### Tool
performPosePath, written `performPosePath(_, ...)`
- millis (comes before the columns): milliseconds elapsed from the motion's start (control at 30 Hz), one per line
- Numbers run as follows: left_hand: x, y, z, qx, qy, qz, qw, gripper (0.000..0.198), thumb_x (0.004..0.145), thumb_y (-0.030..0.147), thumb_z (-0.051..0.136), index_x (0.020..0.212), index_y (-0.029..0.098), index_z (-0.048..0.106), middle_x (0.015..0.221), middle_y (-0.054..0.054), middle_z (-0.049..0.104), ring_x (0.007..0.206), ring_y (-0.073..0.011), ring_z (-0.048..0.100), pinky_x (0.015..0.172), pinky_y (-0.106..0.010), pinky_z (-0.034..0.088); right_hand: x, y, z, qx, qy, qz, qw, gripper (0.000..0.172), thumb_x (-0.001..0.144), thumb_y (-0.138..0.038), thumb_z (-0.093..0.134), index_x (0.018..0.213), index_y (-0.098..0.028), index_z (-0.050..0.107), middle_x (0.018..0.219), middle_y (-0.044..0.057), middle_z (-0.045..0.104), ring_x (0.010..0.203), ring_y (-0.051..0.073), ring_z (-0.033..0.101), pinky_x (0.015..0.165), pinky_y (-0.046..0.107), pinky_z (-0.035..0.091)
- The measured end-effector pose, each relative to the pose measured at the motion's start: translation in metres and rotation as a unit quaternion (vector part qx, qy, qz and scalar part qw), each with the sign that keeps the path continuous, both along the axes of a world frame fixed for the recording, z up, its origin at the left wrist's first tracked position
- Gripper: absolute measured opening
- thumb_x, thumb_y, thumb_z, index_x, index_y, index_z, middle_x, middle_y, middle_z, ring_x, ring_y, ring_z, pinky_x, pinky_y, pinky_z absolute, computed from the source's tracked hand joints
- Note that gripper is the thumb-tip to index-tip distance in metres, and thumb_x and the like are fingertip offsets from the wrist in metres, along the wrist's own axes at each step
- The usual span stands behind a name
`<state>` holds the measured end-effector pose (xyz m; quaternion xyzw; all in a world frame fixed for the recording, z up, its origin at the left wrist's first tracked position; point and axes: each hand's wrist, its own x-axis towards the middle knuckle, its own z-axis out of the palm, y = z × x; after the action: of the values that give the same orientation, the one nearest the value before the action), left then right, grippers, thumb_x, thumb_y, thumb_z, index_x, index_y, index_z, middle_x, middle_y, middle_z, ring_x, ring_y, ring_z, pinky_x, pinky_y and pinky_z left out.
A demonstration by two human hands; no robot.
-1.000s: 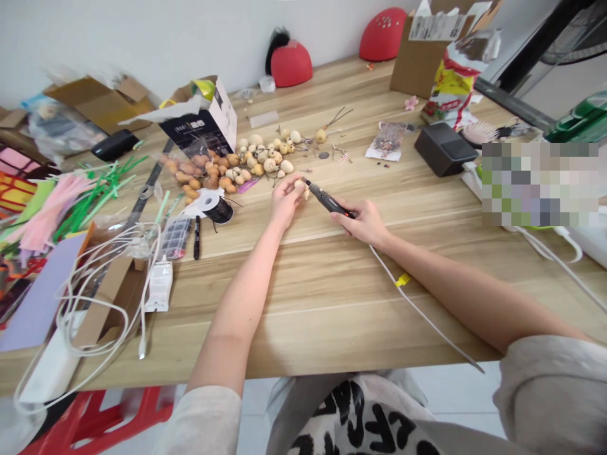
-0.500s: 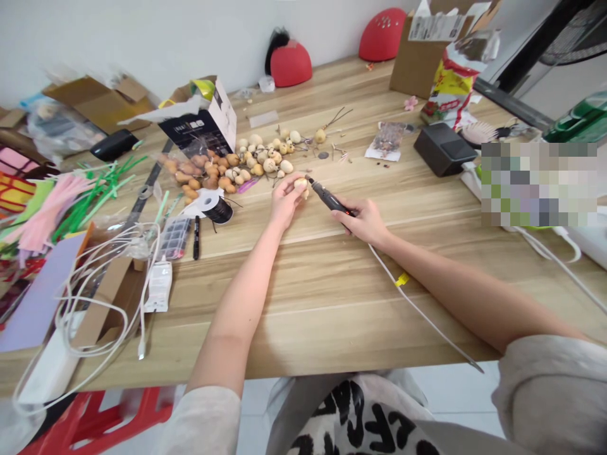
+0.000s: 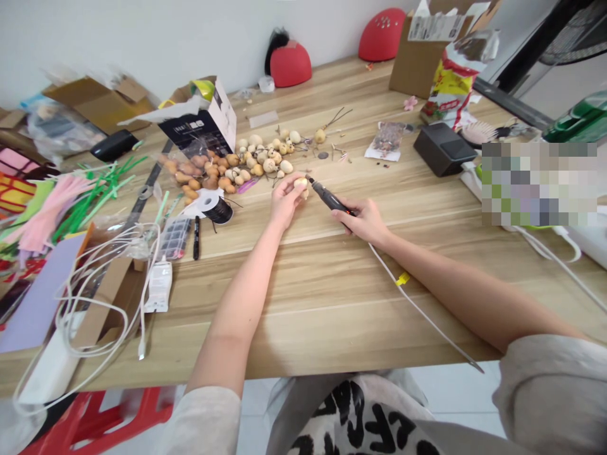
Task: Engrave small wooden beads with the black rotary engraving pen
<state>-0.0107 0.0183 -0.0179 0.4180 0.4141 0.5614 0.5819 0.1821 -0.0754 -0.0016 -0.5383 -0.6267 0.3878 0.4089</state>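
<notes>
My left hand point(image 3: 286, 201) pinches a small pale gourd point(image 3: 300, 183) between thumb and fingers, just above the wooden table point(image 3: 332, 297). My right hand point(image 3: 364, 221) grips a black pen-shaped rotary tool point(image 3: 328, 196) whose tip touches the gourd's right side. A white cable point(image 3: 417, 308) runs from the tool back along my right forearm to the table's front edge. A heap of pale and brown little gourds point(image 3: 237, 165) lies just beyond my left hand.
Spool of black cord point(image 3: 214, 207), marker point(image 3: 196, 237) and bead box point(image 3: 175, 237) lie left of my hands. White cables point(image 3: 109, 278) and green and pink pipe cleaners point(image 3: 80, 196) crowd the left. Black box point(image 3: 444, 148), cardboard boxes and red domes point(image 3: 290, 63) stand behind.
My left hand has turned the gourd slightly, so more of it shows. The tool tip stays against it. Both arms have hardly moved.
</notes>
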Motion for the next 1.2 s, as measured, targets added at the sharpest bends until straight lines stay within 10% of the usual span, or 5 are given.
performPosePath(1200,-0.0003,-0.0004,0.0016,-0.012,-0.005,-0.004,1.0,0.031,0.068,0.029,0.085,0.096,0.022,0.072,0.094,-0.002,0.075,0.084,-0.0123,0.07,0.072,-0.021,0.053,0.0003,0.0009,0.0,-0.003,-0.006,0.007,1.0,0.055,0.08,-0.041,0.062,0.123,-0.009,0.071,0.051,-0.002,0.053,0.041,0.014,0.051,0.043,0.024,0.042)
